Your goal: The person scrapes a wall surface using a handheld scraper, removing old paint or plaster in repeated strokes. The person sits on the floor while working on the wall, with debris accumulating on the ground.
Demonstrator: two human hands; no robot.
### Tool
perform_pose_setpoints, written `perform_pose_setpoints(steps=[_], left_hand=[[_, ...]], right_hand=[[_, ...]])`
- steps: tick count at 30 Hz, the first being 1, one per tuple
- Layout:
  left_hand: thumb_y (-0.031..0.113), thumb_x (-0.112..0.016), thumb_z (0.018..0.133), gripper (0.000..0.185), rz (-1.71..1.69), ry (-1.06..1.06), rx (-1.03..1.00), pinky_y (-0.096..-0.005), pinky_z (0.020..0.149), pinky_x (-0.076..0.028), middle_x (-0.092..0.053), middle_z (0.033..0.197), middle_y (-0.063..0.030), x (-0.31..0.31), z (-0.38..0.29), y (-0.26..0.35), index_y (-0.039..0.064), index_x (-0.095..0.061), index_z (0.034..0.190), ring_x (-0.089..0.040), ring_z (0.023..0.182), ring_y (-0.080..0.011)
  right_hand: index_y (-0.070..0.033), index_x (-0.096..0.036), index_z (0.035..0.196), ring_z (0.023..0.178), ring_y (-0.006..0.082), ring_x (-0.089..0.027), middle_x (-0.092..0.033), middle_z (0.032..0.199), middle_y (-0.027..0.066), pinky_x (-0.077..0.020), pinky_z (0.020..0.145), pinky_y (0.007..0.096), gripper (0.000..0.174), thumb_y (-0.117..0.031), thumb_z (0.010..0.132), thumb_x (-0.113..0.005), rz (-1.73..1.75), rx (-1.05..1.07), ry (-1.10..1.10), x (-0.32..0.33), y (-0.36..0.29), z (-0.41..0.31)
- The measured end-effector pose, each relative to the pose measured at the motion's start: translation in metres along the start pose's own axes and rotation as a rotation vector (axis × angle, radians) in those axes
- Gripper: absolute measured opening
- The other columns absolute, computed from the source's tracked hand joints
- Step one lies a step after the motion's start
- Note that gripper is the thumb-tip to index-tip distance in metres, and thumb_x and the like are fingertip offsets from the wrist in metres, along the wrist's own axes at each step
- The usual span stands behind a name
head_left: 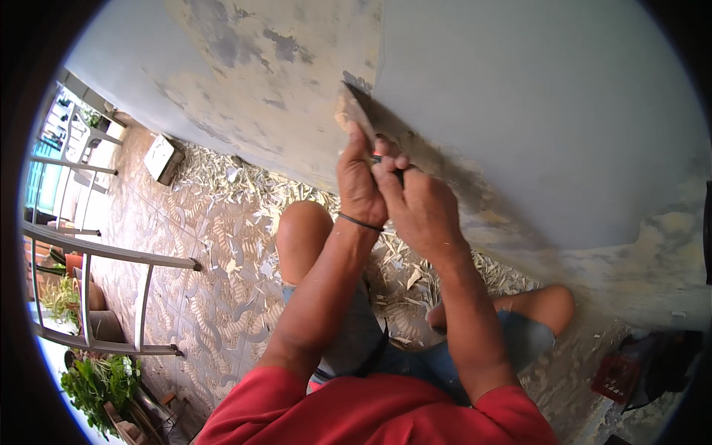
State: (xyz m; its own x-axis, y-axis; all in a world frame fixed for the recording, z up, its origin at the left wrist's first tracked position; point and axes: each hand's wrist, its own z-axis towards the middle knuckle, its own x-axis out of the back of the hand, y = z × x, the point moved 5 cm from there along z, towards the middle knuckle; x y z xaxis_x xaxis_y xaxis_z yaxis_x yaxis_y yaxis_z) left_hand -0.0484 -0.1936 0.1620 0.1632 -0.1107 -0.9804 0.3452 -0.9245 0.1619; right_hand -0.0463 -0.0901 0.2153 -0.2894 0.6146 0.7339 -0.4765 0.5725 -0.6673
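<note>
My right hand (425, 208) is wrapped around the dark handle of a putty knife (361, 115). The flat metal blade points up and away from me, its tip at the wall. My left hand (359, 186), with a dark band at the wrist, braces the blade near the handle, thumb laid along it. Part of the handle is hidden by my fingers. Before me the wall (311, 117) shows a scraped, blotchy cream area, while smooth grey paint (500, 111) still covers the right side. The ragged paint edge runs close to the blade.
Paint flakes (261, 189) litter the patterned tile floor (189, 278) along the wall base. To the left stand an aluminium ladder (117, 250), potted plants (100, 378) and a pale box (162, 158). A red plastic crate (614, 378) sits at the lower right.
</note>
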Motion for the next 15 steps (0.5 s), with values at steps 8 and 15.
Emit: perform_pose_setpoints(steps=[8,15], left_hand=[[0.035,-0.057,0.107,0.028,0.413,0.185,0.065,-0.0335,0.06,-0.054,-0.061,0.07,-0.0079,0.044,-0.04,-0.009,0.007,-0.058,0.1,-0.058,0.056,-0.0191],[0.035,-0.059,0.107,0.032,0.578,0.106,0.176,-0.0297,0.052,-0.051,-0.063,0.07,-0.0072,0.051,-0.047,-0.045,0.003,-0.058,0.102,-0.058,0.052,-0.0152]], right_hand=[[0.003,-0.067,0.107,0.067,0.0216,-0.063,-0.064,0.073,0.0124,-0.0455,0.057,0.0354,0.042,-0.035,0.11,-0.05,0.624,-0.162,0.046,-0.068,0.055,-0.061],[0.003,-0.062,0.107,0.057,0.0077,-0.05,-0.056,0.07,0.0015,-0.0358,0.05,0.0283,0.04,-0.033,0.112,-0.045,0.57,-0.269,0.185,-0.089,0.113,-0.099]])
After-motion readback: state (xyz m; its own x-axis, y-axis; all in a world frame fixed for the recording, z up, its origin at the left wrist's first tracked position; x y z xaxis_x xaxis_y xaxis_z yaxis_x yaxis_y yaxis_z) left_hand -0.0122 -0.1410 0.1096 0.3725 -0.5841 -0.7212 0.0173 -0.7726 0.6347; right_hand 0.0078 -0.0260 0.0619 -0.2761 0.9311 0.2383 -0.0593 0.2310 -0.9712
